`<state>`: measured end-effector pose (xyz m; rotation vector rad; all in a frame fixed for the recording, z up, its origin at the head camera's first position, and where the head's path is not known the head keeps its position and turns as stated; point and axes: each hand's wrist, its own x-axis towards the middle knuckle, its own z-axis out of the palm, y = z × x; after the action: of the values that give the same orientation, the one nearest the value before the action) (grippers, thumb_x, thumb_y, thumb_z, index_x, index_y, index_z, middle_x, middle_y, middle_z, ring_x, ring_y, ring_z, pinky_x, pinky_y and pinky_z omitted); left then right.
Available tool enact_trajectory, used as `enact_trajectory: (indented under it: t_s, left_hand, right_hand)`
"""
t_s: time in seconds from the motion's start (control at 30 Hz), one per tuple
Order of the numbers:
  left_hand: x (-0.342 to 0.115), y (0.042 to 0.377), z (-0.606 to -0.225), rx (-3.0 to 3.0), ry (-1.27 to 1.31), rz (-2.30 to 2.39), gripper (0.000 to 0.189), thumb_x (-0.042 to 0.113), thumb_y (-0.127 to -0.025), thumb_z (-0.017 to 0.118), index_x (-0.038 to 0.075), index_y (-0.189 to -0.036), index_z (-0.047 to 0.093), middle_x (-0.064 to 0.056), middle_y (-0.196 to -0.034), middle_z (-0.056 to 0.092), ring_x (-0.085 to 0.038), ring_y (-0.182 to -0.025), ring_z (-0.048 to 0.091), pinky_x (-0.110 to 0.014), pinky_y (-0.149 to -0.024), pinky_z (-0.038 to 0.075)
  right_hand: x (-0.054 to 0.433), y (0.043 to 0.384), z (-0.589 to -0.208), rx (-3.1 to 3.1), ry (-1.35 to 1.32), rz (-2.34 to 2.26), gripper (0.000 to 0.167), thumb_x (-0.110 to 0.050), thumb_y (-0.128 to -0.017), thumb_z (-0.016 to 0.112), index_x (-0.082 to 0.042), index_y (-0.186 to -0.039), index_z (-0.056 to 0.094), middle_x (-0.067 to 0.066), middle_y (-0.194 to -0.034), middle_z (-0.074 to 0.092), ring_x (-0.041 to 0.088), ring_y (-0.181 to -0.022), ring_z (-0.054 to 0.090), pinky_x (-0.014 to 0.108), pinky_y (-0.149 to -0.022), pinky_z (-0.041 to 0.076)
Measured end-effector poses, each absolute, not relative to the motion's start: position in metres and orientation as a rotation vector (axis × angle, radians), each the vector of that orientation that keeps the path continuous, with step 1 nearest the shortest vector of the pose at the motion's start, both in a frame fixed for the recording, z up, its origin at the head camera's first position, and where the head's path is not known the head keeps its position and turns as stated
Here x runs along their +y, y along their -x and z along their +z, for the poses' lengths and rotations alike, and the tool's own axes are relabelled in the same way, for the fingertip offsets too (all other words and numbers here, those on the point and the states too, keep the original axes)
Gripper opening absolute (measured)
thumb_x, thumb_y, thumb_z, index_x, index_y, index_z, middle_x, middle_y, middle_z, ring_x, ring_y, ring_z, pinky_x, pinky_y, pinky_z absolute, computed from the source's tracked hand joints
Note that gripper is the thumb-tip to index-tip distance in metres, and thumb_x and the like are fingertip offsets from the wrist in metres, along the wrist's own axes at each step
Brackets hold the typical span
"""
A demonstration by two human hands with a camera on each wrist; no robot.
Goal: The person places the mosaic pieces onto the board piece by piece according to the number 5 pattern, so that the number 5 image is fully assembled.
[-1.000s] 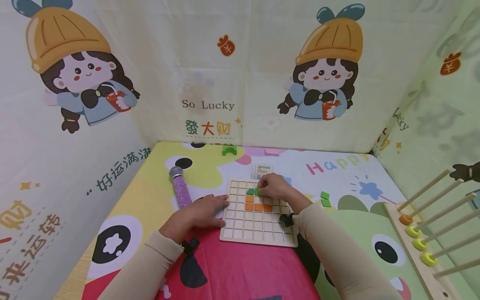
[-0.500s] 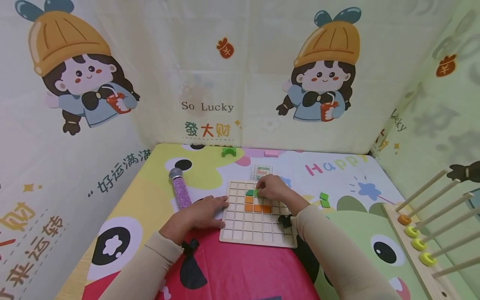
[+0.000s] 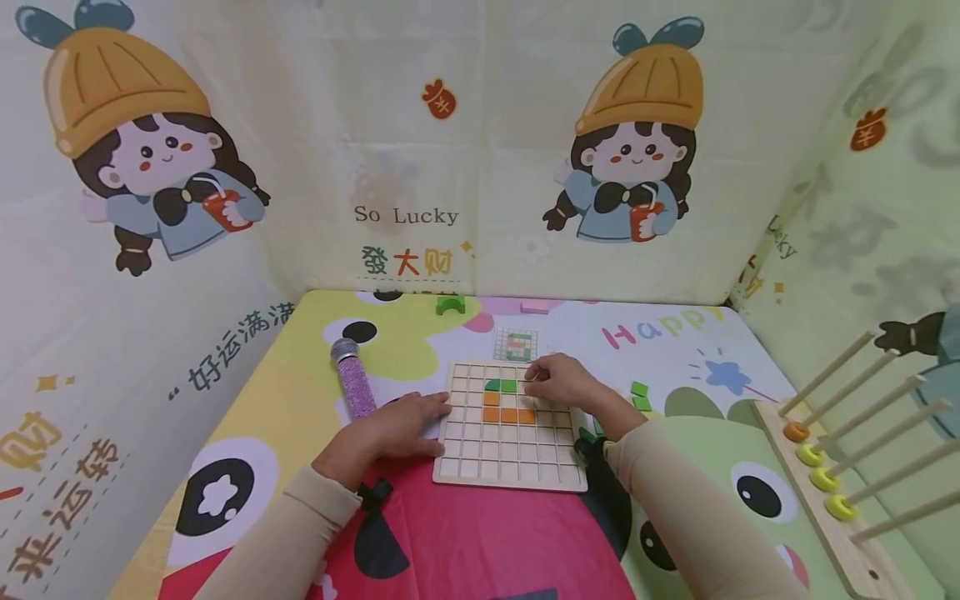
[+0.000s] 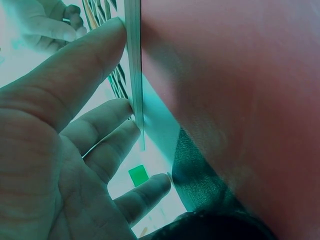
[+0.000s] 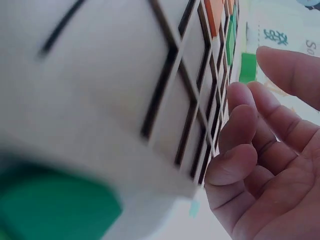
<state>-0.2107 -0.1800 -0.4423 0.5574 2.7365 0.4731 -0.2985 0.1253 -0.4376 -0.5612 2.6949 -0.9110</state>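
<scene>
A wooden grid board [image 3: 510, 467] lies flat on a table [image 3: 675, 371] covered in cartoon print. A person's left hand [image 3: 405, 427] is spread wide, with the thumb and fingertips against the board's left edge. The right hand [image 3: 561, 383] is over the board near its far right corner, fingers loosely bent and thumb a little apart, with nothing visible between them. Within the grid, left of the right hand, a dark green tile [image 3: 492, 385] with a rounded corner sits beside a bright green square tile [image 3: 508, 386]; nearer are four orange tiles [image 3: 509, 415] in an L shape. Just past the board's far edge lies a small pattern card [image 3: 516, 344]. A purple glittery microphone [image 3: 352, 379] lies beyond the board's left edge, and two loose green squares [image 3: 640, 389] lie beyond its right. Near the table's far edge are a green arch block [image 3: 451, 306] and a pink block [image 3: 535, 307]; along the right edge stands a wooden peg rack [image 3: 825, 517] with one orange and three yellow rings.
</scene>
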Motion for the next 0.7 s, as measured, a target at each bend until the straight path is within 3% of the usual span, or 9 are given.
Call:
enact_trajectory:
  t_s: [0.4, 0.7]
  left_hand:
    - [-0.185, 0.21, -0.442, 2.735, -0.631, 0.495, 0.066, 0.031, -0.09, 0.079, 0.01, -0.149, 0.056, -0.009, -0.164, 0.043, -0.04, -0.148, 0.041, -0.051, -0.121, 0.038]
    - [-0.186, 0.211, -0.441, 2.727, -0.673, 0.494, 0.067, 0.029, -0.09, 0.079, 0.007, -0.148, 0.056, -0.013, -0.163, 0.044, -0.043, -0.147, 0.041, -0.054, -0.12, 0.038]
  right_hand:
    - [0.173, 0.291, -0.441, 2.764, 0.507, -0.849, 0.027, -0.021, -0.095, 0.073, -0.005, -0.116, 0.073, 0.007, -0.099, 0.07, 0.021, -0.088, 0.061, 0.036, -0.075, 0.052]
    - [0.211, 0.284, -0.438, 2.816, 0.387, -0.826, 0.03, -0.022, -0.097, 0.07, -0.001, -0.119, 0.072, 0.016, -0.107, 0.072, 0.027, -0.093, 0.064, 0.043, -0.083, 0.056]
